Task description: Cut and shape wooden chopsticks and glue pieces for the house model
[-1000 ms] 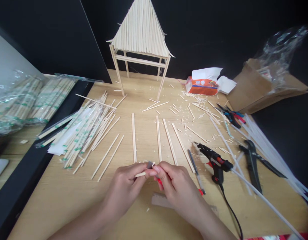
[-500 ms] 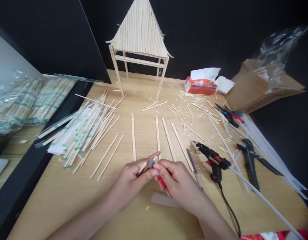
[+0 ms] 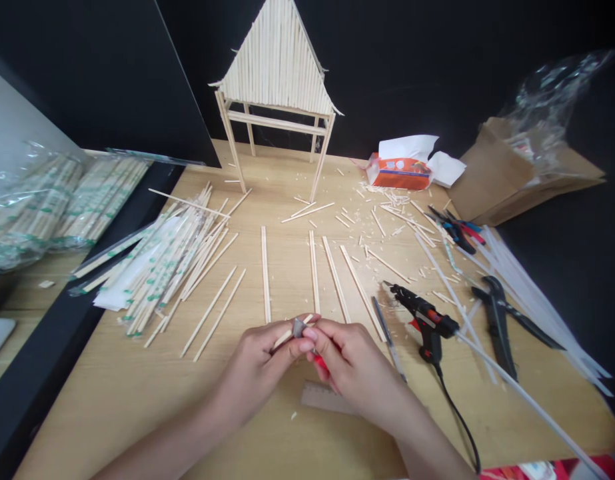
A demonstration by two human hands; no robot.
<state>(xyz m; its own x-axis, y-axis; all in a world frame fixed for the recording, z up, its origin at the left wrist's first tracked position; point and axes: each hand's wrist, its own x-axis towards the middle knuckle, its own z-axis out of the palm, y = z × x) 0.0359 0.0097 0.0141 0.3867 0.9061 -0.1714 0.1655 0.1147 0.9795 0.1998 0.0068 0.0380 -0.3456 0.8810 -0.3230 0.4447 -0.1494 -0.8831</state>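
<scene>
Near the front middle of the table, both hands are close together over a short light wooden stick [image 3: 282, 339]. My left hand [image 3: 270, 347] is closed around the stick, which slants up to the right. My right hand [image 3: 344, 350] grips red-handled pliers [image 3: 321, 362], their grey metal head set against the stick. Fingers cover most of the handles and the stick's middle. Beneath the hands lies a ruler [image 3: 327, 397]. Just beyond them are several long stick pairs [image 3: 336, 277].
A stick-built house model [image 3: 277, 73] stands at the back. Left are loose and wrapped chopsticks [image 3: 160, 267]. A glue gun [image 3: 424, 320], pen [image 3: 387, 337], black cutter [image 3: 497, 327] and glue sticks [image 3: 542, 313] lie right. Behind are stick scraps, a tissue pack [image 3: 402, 170] and a paper bag [image 3: 492, 170].
The pliers' head and the stick have shifted slightly left and tilted a little in my hands. My grip stays much the same, and the table's contents are unmoved.
</scene>
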